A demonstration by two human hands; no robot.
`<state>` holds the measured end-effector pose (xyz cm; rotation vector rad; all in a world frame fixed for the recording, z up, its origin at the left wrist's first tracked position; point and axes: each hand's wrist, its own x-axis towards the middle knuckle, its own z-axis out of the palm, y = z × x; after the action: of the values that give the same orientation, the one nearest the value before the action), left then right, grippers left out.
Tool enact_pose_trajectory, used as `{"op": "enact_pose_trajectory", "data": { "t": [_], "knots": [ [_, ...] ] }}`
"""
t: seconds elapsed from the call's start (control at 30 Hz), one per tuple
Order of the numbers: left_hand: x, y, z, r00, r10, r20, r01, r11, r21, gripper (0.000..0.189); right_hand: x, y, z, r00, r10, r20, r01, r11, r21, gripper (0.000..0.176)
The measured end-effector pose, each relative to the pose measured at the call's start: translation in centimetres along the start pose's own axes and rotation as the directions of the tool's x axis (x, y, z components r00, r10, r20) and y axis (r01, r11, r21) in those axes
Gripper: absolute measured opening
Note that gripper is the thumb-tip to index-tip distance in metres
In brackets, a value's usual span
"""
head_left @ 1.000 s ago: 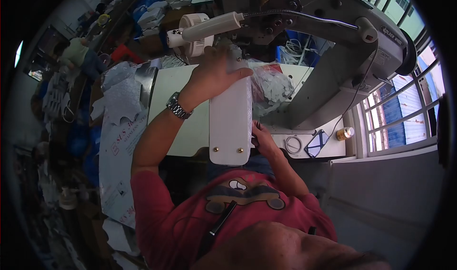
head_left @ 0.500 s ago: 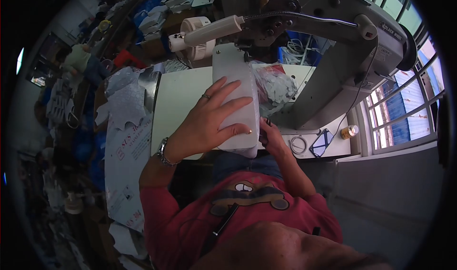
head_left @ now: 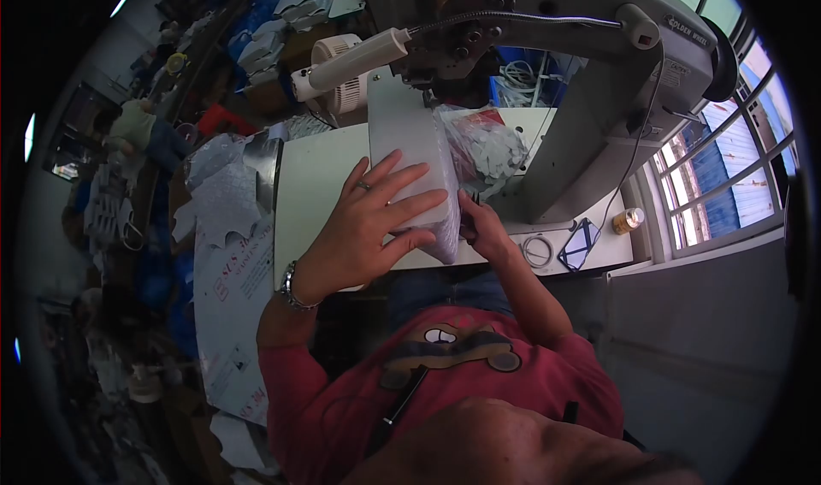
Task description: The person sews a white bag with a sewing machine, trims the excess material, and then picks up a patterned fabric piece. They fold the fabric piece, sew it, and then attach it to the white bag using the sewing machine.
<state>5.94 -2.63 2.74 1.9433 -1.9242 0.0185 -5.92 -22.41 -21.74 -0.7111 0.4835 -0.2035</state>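
Observation:
My left hand (head_left: 372,224) lies with its fingers spread on a long, pale, smooth-topped piece (head_left: 402,126), which extends from below the machine head toward me. Clear, crinkled plastic (head_left: 445,224) shows along that piece's right side and near corner. At the right edge of the piece is my right hand (head_left: 486,230), its fingers curled around a small dark tool with two pointed tips (head_left: 476,199), like thread snips. Most of the tool is hidden in the fingers. Just beyond this hand sits a clear bag of pale scraps (head_left: 492,156).
A grey sewing machine (head_left: 569,134) arches over the white table (head_left: 312,173). Its lamp (head_left: 359,62) and a small fan (head_left: 346,91) stand at the back. To the right are a phone (head_left: 580,245), a white ring (head_left: 537,251) and a jar (head_left: 628,221). A person (head_left: 141,130) is far left.
The pale piece has tilted, so more of its plastic-covered right side and near corner shows. My left hand has shifted with it; my right hand stays at its edge. The camera view has turned slightly.

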Motion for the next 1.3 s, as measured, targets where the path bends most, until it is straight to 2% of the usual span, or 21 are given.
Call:
{"op": "enact_pose_trajectory", "data": {
  "t": [0.1,0.37,0.43,0.5,0.77,0.83,1.07,1.17,1.27,1.3],
  "knots": [
    [0.0,-0.7,0.5,0.998,0.035,-0.044,-0.039,0.995,-0.092,0.048,-0.1,-0.9,1.0,1.000,-0.008,0.002,0.008,1.000,-0.006,0.030],
    [0.8,-2.4,2.3,0.970,0.078,-0.229,-0.107,0.987,-0.118,0.037,0.6,1.5,-1.6,0.999,0.003,0.043,-0.002,1.000,-0.012,0.024],
    [1.2,-2.9,2.6,0.963,0.083,-0.255,-0.117,0.986,-0.121,0.035,0.1,1.5,-1.0,0.999,0.003,-0.037,-0.003,1.000,0.012,0.024],
    [1.7,-3.3,2.8,0.951,0.086,-0.298,-0.130,0.983,-0.129,0.033,0.6,1.7,-1.2,0.999,-0.005,-0.032,0.006,1.000,0.018,0.024],
    [2.7,-5.3,4.0,0.927,0.089,-0.365,-0.150,0.979,-0.141,0.030,3.3,0.7,-1.9,0.998,-0.042,0.048,0.042,0.999,-0.009,0.021],
    [3.0,-6.0,4.0,0.915,0.104,-0.391,-0.155,0.983,-0.102,0.029,3.6,0.3,-1.3,1.000,-0.017,-0.017,0.018,1.000,0.024,0.017],
    [4.1,-7.5,4.2,0.902,0.110,-0.417,-0.171,0.979,-0.112,0.028,7.5,1.1,-3.4,0.999,0.011,-0.044,-0.009,0.999,0.052,0.015],
    [4.4,-7.6,3.9,0.897,0.117,-0.427,-0.178,0.978,-0.106,0.027,6.8,0.4,-2.2,0.999,-0.006,-0.043,0.008,0.999,0.053,0.016],
    [4.3,-7.9,4.0,0.896,0.121,-0.426,-0.184,0.977,-0.109,0.026,4.6,1.1,-1.1,0.991,0.029,-0.132,-0.023,0.999,0.047,0.021],
    [4.3,-7.9,4.3,0.893,0.127,-0.433,-0.187,0.977,-0.099,0.026,4.7,1.4,-1.4,0.996,0.028,-0.080,-0.024,0.999,0.044,0.027]
  ]
}}
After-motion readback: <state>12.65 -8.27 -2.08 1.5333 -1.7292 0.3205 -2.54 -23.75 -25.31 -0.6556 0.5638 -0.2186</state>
